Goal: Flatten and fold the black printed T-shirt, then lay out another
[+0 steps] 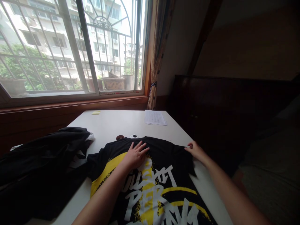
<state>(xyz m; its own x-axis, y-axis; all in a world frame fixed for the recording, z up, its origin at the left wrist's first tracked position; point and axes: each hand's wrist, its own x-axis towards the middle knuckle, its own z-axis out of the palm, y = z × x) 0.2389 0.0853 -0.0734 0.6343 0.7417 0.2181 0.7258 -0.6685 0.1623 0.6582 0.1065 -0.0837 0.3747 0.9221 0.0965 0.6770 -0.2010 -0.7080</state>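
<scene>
I have the black graphic T-shirt (160,178) mostly spread on the counter (117,122); its right sleeve (187,161) looks unsettled. Left hand (137,154) lies flat, splayed; right hand (193,150) pinches that sleeve.

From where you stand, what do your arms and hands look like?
These are a person's, not a machine's. The left hand and right hand are ungloved, with slender fingers. The left forearm and right forearm show no sleeves, watch, cables or markings.
</scene>
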